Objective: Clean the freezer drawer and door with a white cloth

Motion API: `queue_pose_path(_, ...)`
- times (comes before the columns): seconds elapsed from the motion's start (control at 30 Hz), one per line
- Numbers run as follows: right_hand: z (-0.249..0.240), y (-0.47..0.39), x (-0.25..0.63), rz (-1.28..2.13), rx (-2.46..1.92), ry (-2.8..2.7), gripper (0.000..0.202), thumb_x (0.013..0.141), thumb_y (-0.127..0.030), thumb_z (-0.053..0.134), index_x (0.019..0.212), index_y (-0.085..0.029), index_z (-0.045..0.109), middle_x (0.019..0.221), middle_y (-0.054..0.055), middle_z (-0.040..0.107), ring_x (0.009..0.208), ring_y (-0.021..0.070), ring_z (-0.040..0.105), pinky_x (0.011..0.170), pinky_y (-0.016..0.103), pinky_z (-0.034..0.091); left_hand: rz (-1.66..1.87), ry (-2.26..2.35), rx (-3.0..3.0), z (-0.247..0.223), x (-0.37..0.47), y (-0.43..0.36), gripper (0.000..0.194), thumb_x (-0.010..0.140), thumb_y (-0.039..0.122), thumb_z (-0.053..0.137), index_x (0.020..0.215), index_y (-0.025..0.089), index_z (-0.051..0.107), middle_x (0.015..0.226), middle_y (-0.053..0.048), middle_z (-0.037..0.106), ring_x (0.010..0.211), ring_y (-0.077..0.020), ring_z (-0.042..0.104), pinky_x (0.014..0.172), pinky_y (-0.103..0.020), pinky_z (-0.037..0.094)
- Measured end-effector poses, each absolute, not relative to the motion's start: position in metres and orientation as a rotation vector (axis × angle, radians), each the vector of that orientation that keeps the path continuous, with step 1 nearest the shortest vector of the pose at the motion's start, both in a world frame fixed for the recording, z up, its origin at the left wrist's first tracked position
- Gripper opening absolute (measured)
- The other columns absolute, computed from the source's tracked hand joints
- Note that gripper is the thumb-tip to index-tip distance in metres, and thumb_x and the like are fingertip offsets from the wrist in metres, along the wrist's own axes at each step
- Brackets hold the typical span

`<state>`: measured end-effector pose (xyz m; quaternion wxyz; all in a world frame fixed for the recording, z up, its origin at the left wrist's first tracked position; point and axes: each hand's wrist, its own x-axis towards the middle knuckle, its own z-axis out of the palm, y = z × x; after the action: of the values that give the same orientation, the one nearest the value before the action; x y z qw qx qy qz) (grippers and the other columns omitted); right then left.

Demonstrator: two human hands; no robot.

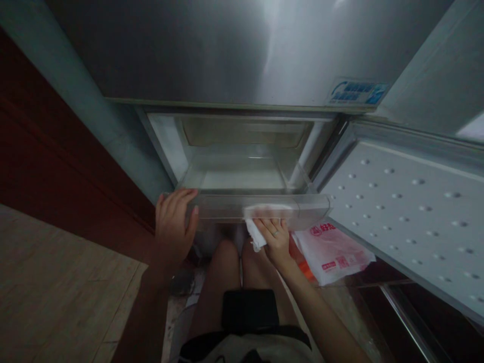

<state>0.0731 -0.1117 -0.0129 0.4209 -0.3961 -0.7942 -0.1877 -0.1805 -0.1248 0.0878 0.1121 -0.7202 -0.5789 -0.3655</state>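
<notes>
A clear plastic freezer drawer (219, 207) is pulled partway out of the fridge's lower compartment. My left hand (174, 219) grips its left end, fingers over the top edge and thumb in front. Against the drawer's front panel, right of the middle, my right hand (275, 237) presses a folded white cloth (256, 236). Part of the cloth shows through the clear plastic, and a ring is on one finger. No contents show inside the drawer.
The freezer door (412, 212) stands wide to the right. Below it lies a white plastic bag (333, 252) with red print. The closed metal upper door (212, 50) is overhead. A dark red wooden panel (68, 166) flanks the left. A black object (249, 310) rests on my lap.
</notes>
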Motion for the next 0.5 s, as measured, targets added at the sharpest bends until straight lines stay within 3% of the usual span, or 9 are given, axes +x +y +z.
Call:
queue_pose_path(0.27, -0.028, -0.101, 0.078, -0.445, -0.843, -1.864, 0.045, 0.093, -0.010, 0.041, 0.136, -0.022, 0.046, 0.109, 0.009, 0.067, 0.117, 0.0213, 0.052, 0.101, 0.041, 0.037, -1.062, -1.700, -2.112, 0.088, -0.181, -0.126, 0.033, 0.093, 0.029, 0.036, 0.119, 0.018, 0.052, 0.123, -0.010, 0.060, 0.121, -0.0243, 0.049, 0.112, -0.048, 0.023)
queue_pose_path(0.5, -0.008, -0.101, 0.078, -0.410, -0.781, -1.870, 0.040, 0.093, -0.013, 0.042, 0.132, -0.020, 0.050, 0.117, 0.011, 0.064, 0.125, 0.0237, 0.047, 0.101, 0.043, 0.039, -1.059, -1.701, -2.114, 0.088, -0.180, -0.125, 0.035, 0.093, 0.030, 0.035, 0.121, 0.017, 0.051, 0.124, -0.012, 0.059, 0.122, -0.0256, 0.048, 0.111, -0.050, 0.023)
